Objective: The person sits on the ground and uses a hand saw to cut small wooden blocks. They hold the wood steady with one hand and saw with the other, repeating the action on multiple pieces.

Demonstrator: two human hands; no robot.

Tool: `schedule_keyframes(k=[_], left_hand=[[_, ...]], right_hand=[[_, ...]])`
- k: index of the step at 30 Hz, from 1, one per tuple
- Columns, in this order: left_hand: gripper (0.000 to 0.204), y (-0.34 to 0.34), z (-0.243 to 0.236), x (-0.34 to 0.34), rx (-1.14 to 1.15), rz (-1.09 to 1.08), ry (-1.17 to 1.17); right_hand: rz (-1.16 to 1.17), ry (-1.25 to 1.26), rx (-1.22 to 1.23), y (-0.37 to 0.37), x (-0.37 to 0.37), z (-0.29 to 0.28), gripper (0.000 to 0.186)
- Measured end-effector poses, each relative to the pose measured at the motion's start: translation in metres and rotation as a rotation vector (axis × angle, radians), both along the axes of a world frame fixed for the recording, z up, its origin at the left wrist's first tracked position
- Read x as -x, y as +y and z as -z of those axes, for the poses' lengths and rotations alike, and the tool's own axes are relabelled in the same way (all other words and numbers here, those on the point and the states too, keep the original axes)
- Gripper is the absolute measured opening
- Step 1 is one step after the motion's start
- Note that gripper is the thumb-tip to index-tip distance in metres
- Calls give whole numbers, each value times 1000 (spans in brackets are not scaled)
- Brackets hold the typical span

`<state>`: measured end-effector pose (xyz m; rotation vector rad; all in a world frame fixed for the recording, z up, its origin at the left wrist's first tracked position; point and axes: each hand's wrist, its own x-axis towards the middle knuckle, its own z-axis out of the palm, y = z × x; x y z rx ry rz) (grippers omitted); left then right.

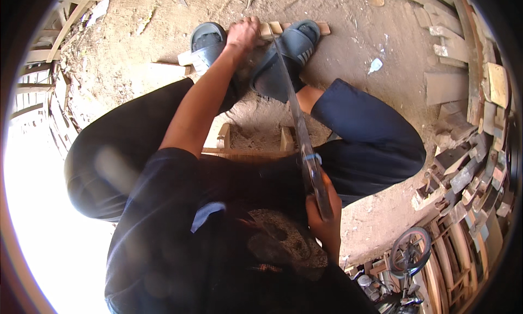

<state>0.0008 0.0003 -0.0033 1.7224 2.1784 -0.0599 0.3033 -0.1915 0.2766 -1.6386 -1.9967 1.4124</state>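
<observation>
Your hands are well apart. Your right hand (pixel 325 222) is wrapped around the dark handle of a long saw (pixel 297 115), near your right thigh; a light-blue band (pixel 312 157) circles it just ahead of your grip. The blade slants away from you between your knees, narrowing to a tip at the strip of wood (pixel 277 28) lying on the ground (pixel 125 47) by your feet. Whether the teeth touch the wood, you cannot tell from here.

Your left hand (pixel 243 33) reaches down to the strip's left end, fingers bent over it; how firmly they close is hidden. Your right sandal (pixel 289 55) rests against the strip, its toe reaching over the wood, while your left sandal (pixel 208 41) stands just beside your left hand. A pale wood block (pixel 186 58) lies next to that left sandal.

Nearer your body, a low wooden frame (pixel 242 155) shows between your legs. Farther out, a whitish scrap (pixel 375 65) lies to your right, before a big stack of wood offcuts (pixel 460 161). At lower right is a spoked wheel (pixel 411 251), and wooden slats (pixel 46 85) line the far left.
</observation>
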Motion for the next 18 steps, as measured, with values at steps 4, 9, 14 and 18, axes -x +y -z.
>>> schedule_keyframes(k=[4,9,14,18], left_hand=[[71,4,5,3,-12,44,-9],[67,-3,8,2,-74,50,57],[71,2,9,-1,-30,55,16],[70,0,2,1,-21,28,38]], right_hand=[[169,51,334,28,22,20,53],[33,49,145,7,-8,2,61],[118,27,298,29,18,27,61],[70,14,182,10,12,10,59]])
